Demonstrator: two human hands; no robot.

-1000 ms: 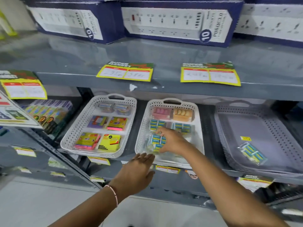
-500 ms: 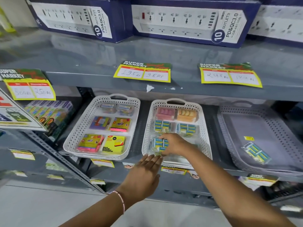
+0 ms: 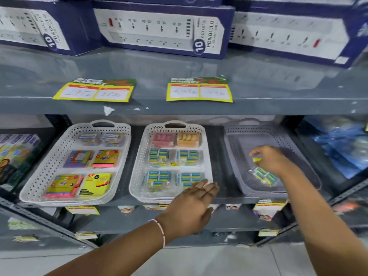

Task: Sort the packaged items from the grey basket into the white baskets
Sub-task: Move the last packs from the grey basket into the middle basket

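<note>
The grey basket sits at the right of the lower shelf. In it lie one clear packet of blue and yellow erasers and a small yellow tag. My right hand hovers inside it with curled fingers, fingertips at the tag and palm just above the packet. Whether it grips anything is unclear. The middle white basket holds pink, orange and blue-yellow eraser packets. My left hand lies flat and empty at its front right corner. The left white basket holds sticky-note packs.
Boxed power strips line the upper shelf, whose front edge carries yellow price cards. Coloured boxes stand at far left and blue packets at far right. Lower shelves and a tiled floor lie below.
My right hand left an eraser packet in the middle white basket and crossed right into the grey basket. My left hand shifted right along that basket's front. The view moved closer.
</note>
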